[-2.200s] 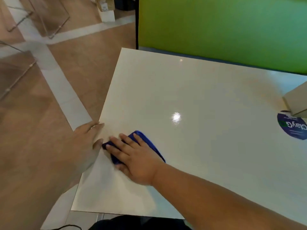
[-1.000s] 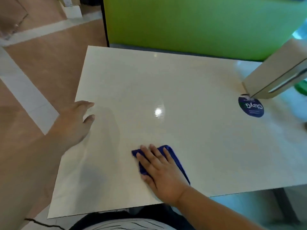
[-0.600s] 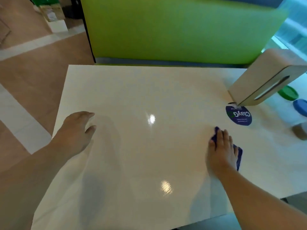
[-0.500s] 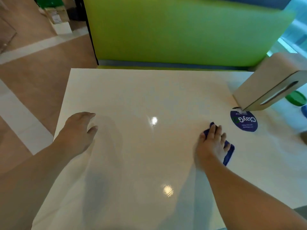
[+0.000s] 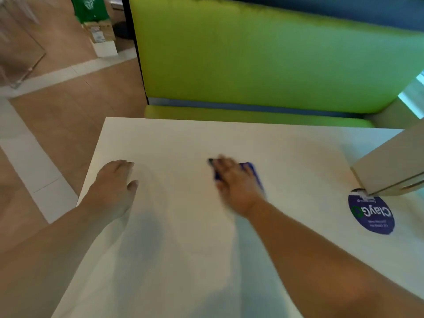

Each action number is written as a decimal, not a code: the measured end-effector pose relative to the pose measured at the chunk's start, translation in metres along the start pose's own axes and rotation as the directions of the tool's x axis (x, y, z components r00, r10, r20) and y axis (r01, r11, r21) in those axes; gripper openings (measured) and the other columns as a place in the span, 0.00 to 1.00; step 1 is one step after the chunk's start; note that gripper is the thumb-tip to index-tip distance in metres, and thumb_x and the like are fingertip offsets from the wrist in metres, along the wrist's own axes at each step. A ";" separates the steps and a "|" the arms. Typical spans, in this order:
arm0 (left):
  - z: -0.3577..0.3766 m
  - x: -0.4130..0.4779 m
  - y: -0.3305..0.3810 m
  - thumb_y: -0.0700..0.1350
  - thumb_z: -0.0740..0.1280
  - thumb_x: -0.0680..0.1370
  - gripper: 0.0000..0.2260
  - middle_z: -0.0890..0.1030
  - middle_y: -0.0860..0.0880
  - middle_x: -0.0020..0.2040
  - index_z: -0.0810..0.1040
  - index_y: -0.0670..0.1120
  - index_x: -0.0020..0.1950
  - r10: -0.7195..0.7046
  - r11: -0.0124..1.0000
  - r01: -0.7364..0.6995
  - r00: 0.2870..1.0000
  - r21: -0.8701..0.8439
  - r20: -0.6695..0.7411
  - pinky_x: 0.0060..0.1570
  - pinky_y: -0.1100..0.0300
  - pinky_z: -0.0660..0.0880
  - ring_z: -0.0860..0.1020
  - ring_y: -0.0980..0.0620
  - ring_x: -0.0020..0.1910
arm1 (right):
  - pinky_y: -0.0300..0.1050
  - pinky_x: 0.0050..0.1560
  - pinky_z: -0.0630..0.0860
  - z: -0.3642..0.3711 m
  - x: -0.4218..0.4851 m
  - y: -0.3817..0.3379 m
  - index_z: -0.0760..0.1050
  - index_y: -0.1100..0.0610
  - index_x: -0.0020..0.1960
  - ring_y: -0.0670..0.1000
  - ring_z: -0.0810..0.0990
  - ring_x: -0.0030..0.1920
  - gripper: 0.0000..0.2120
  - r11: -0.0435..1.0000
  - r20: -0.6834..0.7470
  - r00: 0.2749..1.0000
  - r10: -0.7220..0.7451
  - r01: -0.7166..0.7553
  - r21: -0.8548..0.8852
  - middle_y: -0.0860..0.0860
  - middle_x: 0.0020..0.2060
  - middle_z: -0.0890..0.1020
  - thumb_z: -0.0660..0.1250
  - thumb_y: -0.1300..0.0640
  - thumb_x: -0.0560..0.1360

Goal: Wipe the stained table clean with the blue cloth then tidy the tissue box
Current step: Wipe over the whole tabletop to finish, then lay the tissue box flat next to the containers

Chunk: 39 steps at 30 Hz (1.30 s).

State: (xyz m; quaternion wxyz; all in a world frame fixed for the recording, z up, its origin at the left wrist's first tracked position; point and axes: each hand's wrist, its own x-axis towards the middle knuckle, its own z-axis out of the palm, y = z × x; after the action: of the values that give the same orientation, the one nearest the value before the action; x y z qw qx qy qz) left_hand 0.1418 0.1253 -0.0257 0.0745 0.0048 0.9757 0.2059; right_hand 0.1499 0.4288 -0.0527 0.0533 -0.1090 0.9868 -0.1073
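Observation:
The white table [image 5: 183, 260] fills the lower view. My right hand [image 5: 236, 182] presses flat on the blue cloth [image 5: 251, 171] near the table's middle; hand and cloth are motion-blurred, and only the cloth's far edges show. My left hand [image 5: 112, 191] rests flat on the table near its left edge, fingers apart, holding nothing. The beige tissue box [image 5: 390, 166] stands tilted at the right edge, partly cut off by the frame. I see no clear stain on the surface.
A round blue sticker [image 5: 370, 214] lies on the table just in front of the tissue box. A lime-green bench back [image 5: 263, 60] runs along the table's far side. Wooden floor [image 5: 57, 115] lies to the left, with boxes [image 5: 101, 35] far off.
My right hand has slid the cloth from the table's left front across to the right near the sticker, then back toward the middle. My left hand stayed on the left edge.

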 end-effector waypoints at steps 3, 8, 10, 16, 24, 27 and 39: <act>-0.002 0.008 -0.014 0.46 0.61 0.79 0.23 0.62 0.44 0.74 0.64 0.41 0.73 -0.050 0.998 0.050 0.999 0.048 -0.002 0.72 0.52 0.56 0.57 0.45 0.74 | 0.55 0.74 0.48 -0.018 0.015 0.069 0.49 0.49 0.78 0.50 0.49 0.76 0.26 0.838 -0.094 0.833 0.545 -0.545 0.028 0.47 0.78 0.49 0.49 0.48 0.81; 0.002 0.010 -0.025 0.46 0.61 0.79 0.22 0.65 0.46 0.73 0.67 0.42 0.72 -0.048 0.990 0.054 0.998 0.130 -0.050 0.70 0.50 0.60 0.62 0.43 0.71 | 0.60 0.74 0.44 -0.011 0.073 0.024 0.42 0.51 0.78 0.54 0.45 0.77 0.27 0.680 -0.069 0.677 0.733 -0.733 0.037 0.49 0.78 0.44 0.43 0.47 0.82; 0.006 0.009 -0.026 0.46 0.60 0.79 0.22 0.65 0.47 0.74 0.66 0.43 0.72 -0.049 0.988 0.055 0.998 0.143 -0.048 0.69 0.49 0.62 0.62 0.43 0.71 | 0.59 0.73 0.47 0.002 0.098 -0.023 0.43 0.51 0.78 0.55 0.48 0.76 0.27 0.839 -0.100 0.837 0.537 -0.543 -0.040 0.49 0.78 0.47 0.44 0.48 0.81; 0.013 0.008 -0.033 0.44 0.59 0.79 0.21 0.65 0.48 0.73 0.66 0.44 0.73 -0.020 0.993 0.031 0.995 0.118 -0.096 0.68 0.51 0.63 0.63 0.44 0.70 | 0.56 0.73 0.38 0.024 0.122 -0.132 0.42 0.48 0.78 0.50 0.42 0.77 0.27 0.929 0.170 0.923 -0.346 0.362 -0.077 0.45 0.77 0.42 0.45 0.45 0.82; 0.017 0.004 -0.038 0.40 0.61 0.78 0.21 0.69 0.46 0.71 0.68 0.41 0.71 0.058 0.994 -0.045 0.989 0.097 -0.138 0.65 0.50 0.66 0.68 0.41 0.69 | 0.58 0.74 0.44 0.006 0.180 -0.051 0.46 0.49 0.78 0.50 0.46 0.77 0.26 0.962 -0.035 0.963 0.268 -0.269 -0.041 0.46 0.78 0.47 0.45 0.47 0.82; 0.017 0.004 -0.040 0.38 0.62 0.77 0.19 0.72 0.45 0.69 0.72 0.41 0.68 0.083 0.994 -0.069 0.980 0.082 -0.181 0.63 0.51 0.67 0.72 0.40 0.66 | 0.62 0.73 0.43 0.014 0.188 -0.093 0.43 0.51 0.78 0.54 0.43 0.77 0.26 0.933 -0.032 0.934 0.357 -0.358 -0.042 0.47 0.78 0.44 0.44 0.46 0.82; -0.004 0.023 -0.021 0.43 0.54 0.80 0.14 0.70 0.52 0.65 0.70 0.48 0.64 -0.062 0.943 -0.069 0.924 -0.325 -0.377 0.59 0.68 0.62 0.67 0.56 0.64 | 0.54 0.74 0.44 0.013 0.163 -0.191 0.48 0.51 0.78 0.47 0.44 0.76 0.25 0.893 0.024 0.993 -0.117 0.095 0.439 0.45 0.78 0.50 0.50 0.56 0.82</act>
State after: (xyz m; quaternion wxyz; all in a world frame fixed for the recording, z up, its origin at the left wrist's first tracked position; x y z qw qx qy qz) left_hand 0.1189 0.1050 -0.0339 -0.1174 -0.0461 0.9225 0.3647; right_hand 0.0321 0.2075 -0.0357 0.0952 -0.1504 0.9285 -0.3258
